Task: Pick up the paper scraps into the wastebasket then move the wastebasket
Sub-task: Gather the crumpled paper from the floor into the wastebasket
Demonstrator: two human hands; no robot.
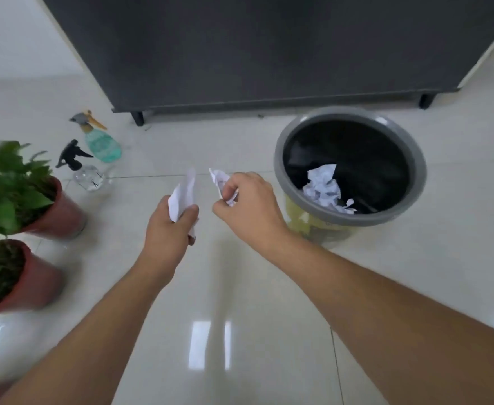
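Observation:
A round wastebasket (280, 159) with a grey rim and a black liner stands on the tiled floor at the right. Crumpled white paper (324, 188) lies inside it. My left hand (169, 232) is closed around a white paper scrap (185, 191) that sticks up out of the fist. My right hand (248, 206) pinches a crumpled paper scrap (220, 180) between thumb and fingers. Both hands hover above the floor, just left of the wastebasket.
A dark grey cabinet (269, 48) on short legs stands behind the wastebasket. Two spray bottles, one green (101, 141) and one clear (86, 173), lie on the floor at the left. Two potted plants in red pots (61, 214) (32, 282) stand at the far left.

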